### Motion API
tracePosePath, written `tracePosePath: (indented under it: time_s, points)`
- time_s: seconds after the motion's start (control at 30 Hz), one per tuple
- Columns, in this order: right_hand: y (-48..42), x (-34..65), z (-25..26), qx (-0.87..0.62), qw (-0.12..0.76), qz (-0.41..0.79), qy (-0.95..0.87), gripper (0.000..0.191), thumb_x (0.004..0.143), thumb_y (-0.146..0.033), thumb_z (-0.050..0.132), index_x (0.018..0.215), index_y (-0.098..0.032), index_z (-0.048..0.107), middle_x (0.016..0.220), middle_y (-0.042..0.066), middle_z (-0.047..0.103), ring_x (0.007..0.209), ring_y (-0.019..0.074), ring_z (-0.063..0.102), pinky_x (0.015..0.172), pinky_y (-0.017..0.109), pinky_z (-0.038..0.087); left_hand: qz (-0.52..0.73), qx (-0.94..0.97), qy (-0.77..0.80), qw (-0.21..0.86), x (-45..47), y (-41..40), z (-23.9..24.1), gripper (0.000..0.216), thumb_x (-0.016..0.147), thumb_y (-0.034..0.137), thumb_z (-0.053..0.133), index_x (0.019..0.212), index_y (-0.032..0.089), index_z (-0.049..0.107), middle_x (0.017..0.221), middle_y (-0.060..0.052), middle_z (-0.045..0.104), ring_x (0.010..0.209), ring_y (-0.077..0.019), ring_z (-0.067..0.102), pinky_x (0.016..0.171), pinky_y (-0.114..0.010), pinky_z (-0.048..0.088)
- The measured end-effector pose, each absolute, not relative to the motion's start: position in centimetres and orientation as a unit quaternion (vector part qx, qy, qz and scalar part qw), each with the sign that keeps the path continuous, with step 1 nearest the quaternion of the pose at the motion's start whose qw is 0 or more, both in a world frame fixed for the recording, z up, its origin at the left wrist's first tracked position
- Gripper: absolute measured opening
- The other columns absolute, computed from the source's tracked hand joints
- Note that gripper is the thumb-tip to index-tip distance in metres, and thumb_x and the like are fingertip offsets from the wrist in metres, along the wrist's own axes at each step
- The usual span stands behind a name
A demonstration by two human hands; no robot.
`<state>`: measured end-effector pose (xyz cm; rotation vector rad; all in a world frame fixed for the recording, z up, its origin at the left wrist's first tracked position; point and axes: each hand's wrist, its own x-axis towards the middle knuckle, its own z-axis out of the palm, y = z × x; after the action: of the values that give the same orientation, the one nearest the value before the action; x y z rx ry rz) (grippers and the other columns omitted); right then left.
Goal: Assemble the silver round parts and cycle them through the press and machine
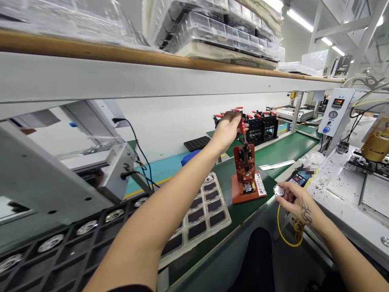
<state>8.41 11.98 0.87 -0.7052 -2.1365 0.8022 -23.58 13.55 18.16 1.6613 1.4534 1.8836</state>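
Note:
My left hand (228,129) reaches out and its fingers are wrapped round the red lever handle (243,125) of a small toggle press. The handle stands nearly upright over the red press (244,162). In the press's base, below the plunger, sits a round metal part (247,187). My right hand (293,199) pinches a round silver disc (278,190) between thumb and fingers, to the right of the press. The disc's flat face shows; its exact kind I cannot make out.
A pale tray (227,219) with dark compartments lies left of the press. A black tray (69,259) holds several silver round parts. Black fixtures (261,129) with red clamps stand behind. A phone (298,177) lies right, beside a machine table (340,182). A loaded shelf (152,77) crosses above.

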Motion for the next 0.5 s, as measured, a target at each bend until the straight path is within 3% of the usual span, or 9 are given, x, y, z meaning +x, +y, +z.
tracePosePath:
  time_s: [0.1, 0.23, 0.37, 0.5]
  points:
    - [13.7, 6.5, -1.1, -0.263, 0.352, 0.313, -0.842, 0.031, 0.097, -0.035, 0.068, 0.124, -0.021, 0.068, 0.083, 0.002, 0.063, 0.066, 0.0174, 0.06, 0.059, 0.029, 0.053, 0.49, 0.547, 0.665, 0.133, -27.0, 11.2, 13.6, 0.028, 0.109, 0.039, 0.046, 0.111, 0.019, 0.065, 0.087, -0.005, 0.071, 0.076, -0.0191, 0.07, 0.078, -0.034, 0.058]
    - [15.7, 3.6, -3.2, -0.239, 0.339, 0.304, -0.858, 0.027, 0.092, -0.03, 0.072, 0.118, -0.022, 0.071, 0.08, -0.001, 0.06, 0.068, 0.017, 0.058, 0.065, 0.029, 0.052, 0.339, 0.592, 0.683, 0.262, -26.1, 7.3, 4.4, 0.022, 0.09, 0.037, 0.071, 0.083, 0.017, 0.077, 0.062, -0.002, 0.07, 0.056, -0.0205, 0.068, 0.057, -0.031, 0.054]
    - [17.9, 0.1, -4.7, -0.226, 0.325, 0.297, -0.869, 0.026, 0.088, -0.027, 0.073, 0.114, -0.021, 0.071, 0.078, -0.002, 0.058, 0.07, 0.0167, 0.057, 0.07, 0.029, 0.05, 0.299, 0.61, 0.681, 0.273, -22.9, 8.2, -1.3, 0.012, 0.082, 0.024, 0.073, 0.087, 0.016, 0.079, 0.059, 0.001, 0.067, 0.055, -0.0186, 0.064, 0.057, -0.027, 0.046]
    - [19.6, -1.2, -6.1, -0.231, 0.304, 0.299, -0.875, 0.027, 0.091, -0.029, 0.071, 0.116, -0.019, 0.069, 0.08, -0.002, 0.061, 0.068, 0.0163, 0.058, 0.066, 0.027, 0.049, 0.312, 0.619, 0.681, 0.237, -22.1, 10.6, -3.2, 0.015, 0.072, 0.017, 0.077, 0.086, 0.016, 0.076, 0.063, 0.002, 0.065, 0.063, -0.0181, 0.061, 0.062, -0.027, 0.04]
